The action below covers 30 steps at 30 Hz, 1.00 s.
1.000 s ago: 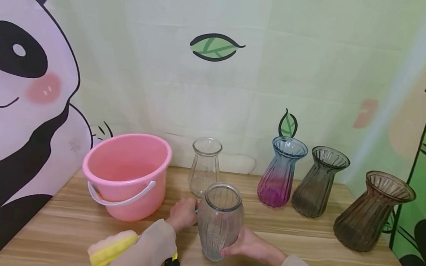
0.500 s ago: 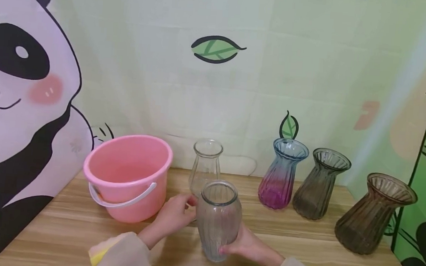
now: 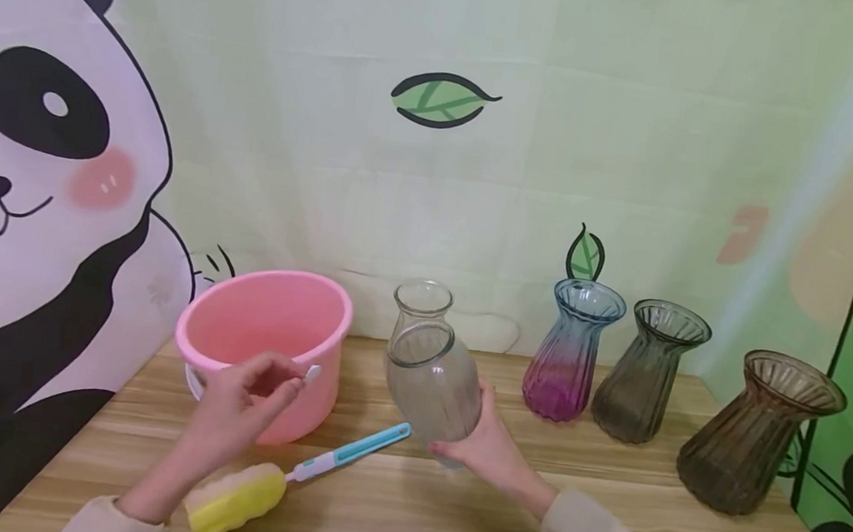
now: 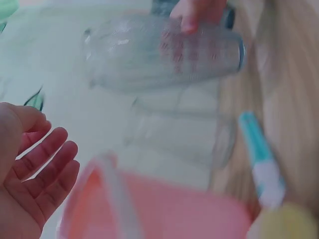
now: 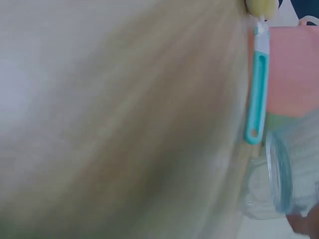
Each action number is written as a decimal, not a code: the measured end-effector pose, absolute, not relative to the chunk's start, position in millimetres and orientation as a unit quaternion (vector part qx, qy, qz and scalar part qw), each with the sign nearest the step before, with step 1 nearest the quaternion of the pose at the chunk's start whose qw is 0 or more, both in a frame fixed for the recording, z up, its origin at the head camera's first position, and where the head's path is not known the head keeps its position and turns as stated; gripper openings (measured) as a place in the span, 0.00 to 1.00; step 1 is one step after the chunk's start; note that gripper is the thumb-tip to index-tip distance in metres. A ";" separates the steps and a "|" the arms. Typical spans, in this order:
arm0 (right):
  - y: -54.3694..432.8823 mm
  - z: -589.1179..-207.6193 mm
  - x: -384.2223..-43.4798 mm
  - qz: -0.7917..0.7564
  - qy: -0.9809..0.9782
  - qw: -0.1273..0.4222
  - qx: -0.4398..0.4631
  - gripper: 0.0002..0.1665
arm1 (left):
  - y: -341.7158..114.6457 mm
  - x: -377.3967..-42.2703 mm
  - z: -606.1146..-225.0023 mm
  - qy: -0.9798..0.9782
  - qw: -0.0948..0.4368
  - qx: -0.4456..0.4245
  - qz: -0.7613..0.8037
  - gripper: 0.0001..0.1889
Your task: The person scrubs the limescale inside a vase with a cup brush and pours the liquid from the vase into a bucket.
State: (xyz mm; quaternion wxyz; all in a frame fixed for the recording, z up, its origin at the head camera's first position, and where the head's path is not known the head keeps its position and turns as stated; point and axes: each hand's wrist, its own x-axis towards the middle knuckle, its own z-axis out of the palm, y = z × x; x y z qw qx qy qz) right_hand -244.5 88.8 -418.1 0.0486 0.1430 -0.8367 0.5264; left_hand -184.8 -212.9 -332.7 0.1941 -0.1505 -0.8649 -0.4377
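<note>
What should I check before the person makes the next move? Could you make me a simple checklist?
1. Ribbed vase held: ok; the right hand grips it.
2. Ribbed vase upright: not ok; it tilts, mouth towards the person's left.
3. Left hand free: ok; its fingers are loosely curled and hold nothing.
4. Sponge brush lying in plain view: ok; it is on the table.
5. Bucket has water: cannot tell; its bottom is hidden.
6. Purple-blue vase, grey vase and brown vase standing: ok.
</note>
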 end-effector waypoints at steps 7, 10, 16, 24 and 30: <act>81.1 -383.7 -257.6 0.457 -0.859 0.176 0.146 0.65 | -266.0 -188.1 -319.4 -0.857 0.276 -0.023 -0.434 0.13; 79.0 -372.6 -263.9 0.394 -0.874 0.235 0.159 0.65 | -282.8 -191.2 -318.2 -0.847 0.276 0.075 -0.447 0.19; 72.7 -350.2 -273.9 0.287 -0.871 0.348 0.196 0.64 | -309.1 -204.0 -324.2 -0.834 0.212 0.163 -0.483 0.26; 61.4 -319.1 -290.0 0.153 -0.852 0.435 0.247 0.61 | -326.6 -220.4 -330.4 -0.776 0.070 0.127 -0.614 0.41; 52.3 -299.9 -306.4 0.030 -0.827 0.482 0.287 0.55 | -326.5 -226.1 -329.3 -0.743 0.044 0.115 -0.658 0.40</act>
